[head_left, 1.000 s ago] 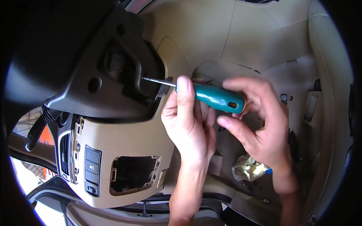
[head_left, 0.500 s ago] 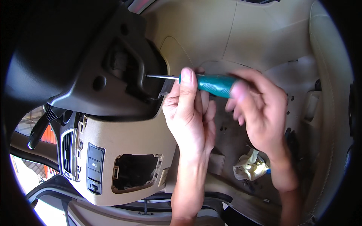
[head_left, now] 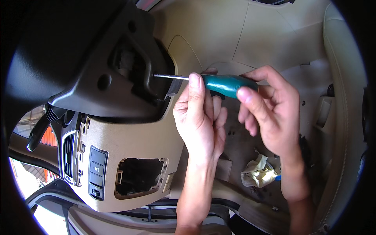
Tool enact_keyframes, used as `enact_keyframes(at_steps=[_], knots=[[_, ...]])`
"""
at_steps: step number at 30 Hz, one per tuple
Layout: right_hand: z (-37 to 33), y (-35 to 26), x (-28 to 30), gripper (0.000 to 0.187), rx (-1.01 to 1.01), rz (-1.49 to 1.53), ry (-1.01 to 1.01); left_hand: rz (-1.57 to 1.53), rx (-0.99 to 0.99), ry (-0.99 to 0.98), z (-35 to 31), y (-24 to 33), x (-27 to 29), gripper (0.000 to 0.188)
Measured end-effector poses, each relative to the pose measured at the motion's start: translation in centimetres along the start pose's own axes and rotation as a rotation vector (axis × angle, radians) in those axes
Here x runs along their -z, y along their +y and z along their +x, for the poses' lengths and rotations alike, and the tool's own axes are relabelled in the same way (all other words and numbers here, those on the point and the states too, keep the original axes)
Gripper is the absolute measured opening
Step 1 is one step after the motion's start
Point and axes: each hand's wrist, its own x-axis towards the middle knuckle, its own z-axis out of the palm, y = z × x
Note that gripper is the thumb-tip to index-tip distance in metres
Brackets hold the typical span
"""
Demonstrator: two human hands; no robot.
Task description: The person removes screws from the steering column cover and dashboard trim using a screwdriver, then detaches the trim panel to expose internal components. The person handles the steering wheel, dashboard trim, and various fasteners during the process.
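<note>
A screwdriver [head_left: 225,84] with a green handle and a thin metal shaft lies nearly level across the view. Its tip meets the black steering column cover [head_left: 121,88] at a recess. My left hand [head_left: 199,105] pinches the screwdriver where shaft and handle join, thumb on top. At the handle's rear end, my right hand [head_left: 274,107] grips it between thumb and fingers. Whatever the tip bears on is hidden inside the cover.
Below the cover is a beige dashboard panel [head_left: 137,137] with a rectangular opening [head_left: 140,178] and a black switch strip [head_left: 98,172]. A stalk lever [head_left: 38,133] juts out at left. A crumpled pale bag [head_left: 259,172] lies on the floor; a beige seat [head_left: 344,98] borders the right.
The screwdriver handle has turned about its axis. My right hand's blur has gone, and its thumb and fingers sit differently on the handle. My left hand keeps its hold.
</note>
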Motion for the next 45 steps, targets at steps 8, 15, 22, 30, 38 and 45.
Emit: enact_keyframes(at_steps=[8, 15, 22, 30, 38, 45], knots=[[0.8, 1.6, -1.4, 0.025, 0.524, -0.412, 0.092, -0.063, -0.014, 0.092, -1.3, -0.9, 0.9, 0.05], [0.7, 1.5, -2.0, 0.028, 0.218, -0.219, 0.095, -0.157, 0.46, 0.3, -6.2, -7.6, 3.8, 0.045], [1.1, 2.0, -2.5, 0.022, 0.34, -0.238, 0.037, -0.447, 0.994, 0.536, -12.7, -17.7, 6.5, 0.02], [0.7, 0.3, -2.8, 0.057, -0.097, -0.002, -0.033, -0.587, 0.993, 0.373, -15.1, -19.6, 7.3, 0.016], [1.8, 0.4, -2.5, 0.033, 0.167, -0.07, 0.115, -0.556, 0.969, 0.418, -13.5, -17.5, 9.2, 0.022], [-2.8, 0.0, 0.0, 0.024, 0.158, -0.08, 0.337, -0.067, 0.688, 0.387, -9.6, -12.0, 9.6, 0.033]])
